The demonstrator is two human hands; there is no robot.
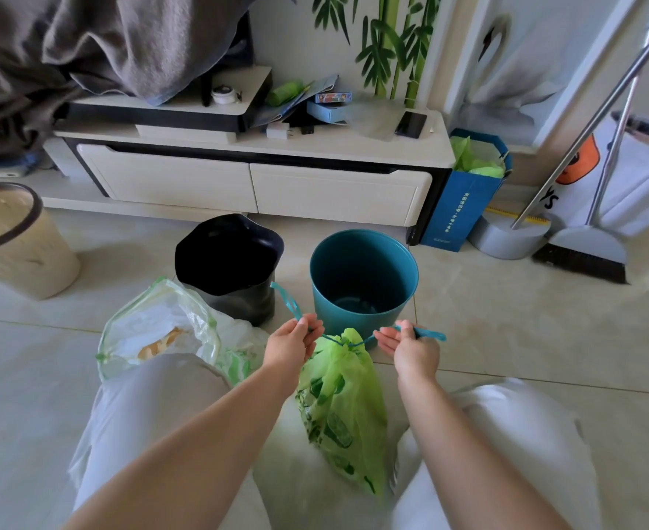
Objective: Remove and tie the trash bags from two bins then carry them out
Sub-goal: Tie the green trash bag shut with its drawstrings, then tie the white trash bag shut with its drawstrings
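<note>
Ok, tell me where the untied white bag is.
Head view, left of centre: the white bag lies open on the floor in front of the black bin, left of the left hand.

Green bag (340,407) cinched upright, clear bag (158,330) open

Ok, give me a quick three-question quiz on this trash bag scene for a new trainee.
1. True or false: the teal bin holds a bag.
2. Fill in: the pale bag beside the black bin is ____ (tied/open).
3. The left hand and right hand both pinch: A) the teal bin's rim, B) the green bag's blue drawstring, C) the pale bag.
Key: 1 false; 2 open; 3 B.
</note>
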